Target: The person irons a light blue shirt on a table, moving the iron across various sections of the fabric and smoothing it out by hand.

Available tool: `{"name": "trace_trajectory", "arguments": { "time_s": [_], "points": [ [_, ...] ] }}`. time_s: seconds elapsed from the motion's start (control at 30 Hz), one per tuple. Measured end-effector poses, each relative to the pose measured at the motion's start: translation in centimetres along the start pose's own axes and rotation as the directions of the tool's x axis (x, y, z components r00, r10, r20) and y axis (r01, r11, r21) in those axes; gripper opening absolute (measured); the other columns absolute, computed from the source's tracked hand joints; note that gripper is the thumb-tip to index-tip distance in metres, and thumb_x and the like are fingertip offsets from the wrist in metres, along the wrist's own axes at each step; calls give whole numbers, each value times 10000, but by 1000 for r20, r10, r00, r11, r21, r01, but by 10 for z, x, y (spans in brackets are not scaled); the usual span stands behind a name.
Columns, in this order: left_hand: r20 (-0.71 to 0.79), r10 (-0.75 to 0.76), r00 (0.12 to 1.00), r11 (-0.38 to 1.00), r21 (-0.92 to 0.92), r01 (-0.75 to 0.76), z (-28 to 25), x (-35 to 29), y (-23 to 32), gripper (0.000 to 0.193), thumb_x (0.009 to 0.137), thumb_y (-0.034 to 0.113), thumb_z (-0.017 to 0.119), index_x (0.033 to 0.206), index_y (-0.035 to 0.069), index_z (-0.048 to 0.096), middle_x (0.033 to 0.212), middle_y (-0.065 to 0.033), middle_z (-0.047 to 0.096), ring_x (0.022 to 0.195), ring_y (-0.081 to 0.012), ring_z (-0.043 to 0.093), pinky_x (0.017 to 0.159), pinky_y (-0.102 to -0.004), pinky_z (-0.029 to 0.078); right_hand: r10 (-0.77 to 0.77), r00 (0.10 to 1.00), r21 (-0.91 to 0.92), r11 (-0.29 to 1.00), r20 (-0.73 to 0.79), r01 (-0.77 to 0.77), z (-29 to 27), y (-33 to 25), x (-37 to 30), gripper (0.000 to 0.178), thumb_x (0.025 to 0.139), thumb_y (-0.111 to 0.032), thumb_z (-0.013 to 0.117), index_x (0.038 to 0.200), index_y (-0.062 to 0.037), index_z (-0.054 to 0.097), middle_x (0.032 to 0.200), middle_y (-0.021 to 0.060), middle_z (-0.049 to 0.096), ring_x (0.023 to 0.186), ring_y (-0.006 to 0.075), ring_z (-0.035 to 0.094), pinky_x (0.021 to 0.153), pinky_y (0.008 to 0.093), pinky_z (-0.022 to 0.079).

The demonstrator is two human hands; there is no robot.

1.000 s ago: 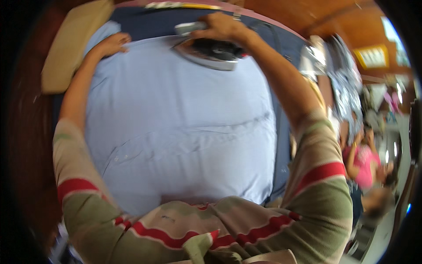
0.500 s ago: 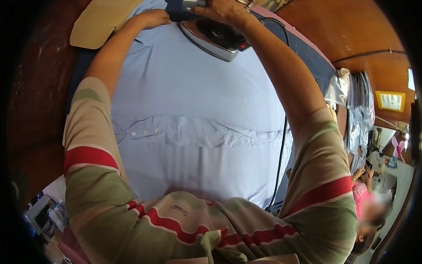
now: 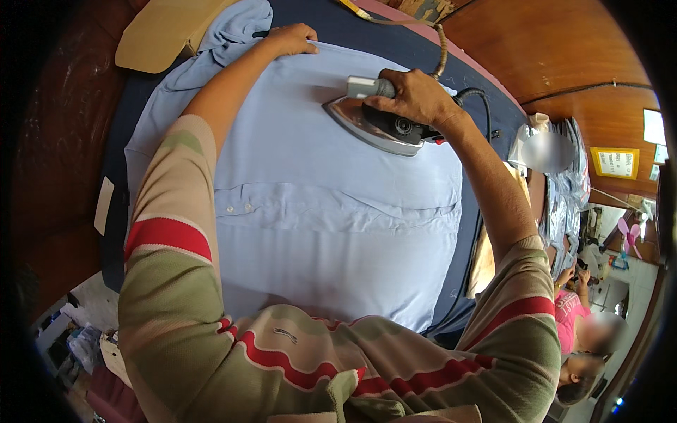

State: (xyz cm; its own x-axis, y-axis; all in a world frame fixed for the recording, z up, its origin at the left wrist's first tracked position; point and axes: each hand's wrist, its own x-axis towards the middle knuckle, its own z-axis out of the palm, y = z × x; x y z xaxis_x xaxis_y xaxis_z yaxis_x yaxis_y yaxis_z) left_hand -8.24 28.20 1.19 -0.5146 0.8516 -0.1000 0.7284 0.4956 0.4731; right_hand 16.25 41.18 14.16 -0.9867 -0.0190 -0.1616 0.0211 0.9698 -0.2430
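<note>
A light blue shirt (image 3: pixel 331 169) lies spread out, its buttoned front strip running across the middle with small wrinkles. My right hand (image 3: pixel 419 99) is closed round the handle of an iron (image 3: pixel 384 134), whose black and silver body sits on the right part of the cloth, tip toward the left. At the shirt's far edge, my left hand (image 3: pixel 293 40) has thumb and fingers on the fabric, gripping the border. Bunched shirt cloth (image 3: pixel 236 28) lies beyond my left wrist.
Dark blue padding covers the ironing table (image 3: pixel 116 233). A tan board (image 3: pixel 159 35) stands at the far left. The iron's black cord (image 3: pixel 486 106) trails at the right, near bagged folded clothes (image 3: pixel 564 176). A person in pink (image 3: pixel 570 317) is at the far right.
The iron in my right hand has come nearer and to the right, away from the far edge. My left hand has shifted right along that edge. The shirt's left part shows more.
</note>
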Motion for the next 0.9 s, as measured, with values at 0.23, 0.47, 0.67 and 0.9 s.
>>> {"name": "trace_trajectory", "arguments": {
  "time_s": [0.23, 0.47, 0.67, 0.9],
  "points": [
    [0, 101, 995, 986, 130, -101, 8, 34, -18, 389, 873, 406, 482, 1027, 79, 625, 1035, -124, 610, 982, -290, 562, 869, -377, 416, 142, 973, -22, 989, -183, -149, 2, 33, 7, 602, 791, -567, 572, 1003, -7, 638, 756, 187, 653, 723, 296, 653, 711, 379, 511],
    [-313, 270, 911, 957, -17, -290, 22, 41, -82, 395, 880, 336, 546, 1064, -11, 583, 1007, -181, 607, 945, -285, 571, 847, -347, 419, 389, 891, 108, 921, -232, -374, -11, 46, 73, 613, 720, -587, 615, 1073, -87, 650, 1040, 139, 642, 976, 269, 609, 848, 384, 468],
    [86, 275, 957, 943, -216, -252, -17, 29, -123, 291, 841, 208, 580, 755, 20, 376, 725, -20, 322, 725, -116, 349, 680, -248, 336, 388, 902, 142, 920, -187, -366, -4, 68, 76, 662, 704, -653, 574, 1116, -140, 638, 1129, 123, 614, 1040, 263, 584, 886, 366, 451],
    [136, 192, 972, 981, -1, -194, -16, 41, -160, 314, 891, 254, 503, 952, -45, 576, 947, -178, 581, 921, -309, 531, 847, -368, 397, 149, 989, -72, 986, -22, -150, -10, 34, 82, 681, 719, -671, 516, 1111, -127, 639, 1013, 160, 640, 974, 312, 601, 829, 413, 473]
  ]
}}
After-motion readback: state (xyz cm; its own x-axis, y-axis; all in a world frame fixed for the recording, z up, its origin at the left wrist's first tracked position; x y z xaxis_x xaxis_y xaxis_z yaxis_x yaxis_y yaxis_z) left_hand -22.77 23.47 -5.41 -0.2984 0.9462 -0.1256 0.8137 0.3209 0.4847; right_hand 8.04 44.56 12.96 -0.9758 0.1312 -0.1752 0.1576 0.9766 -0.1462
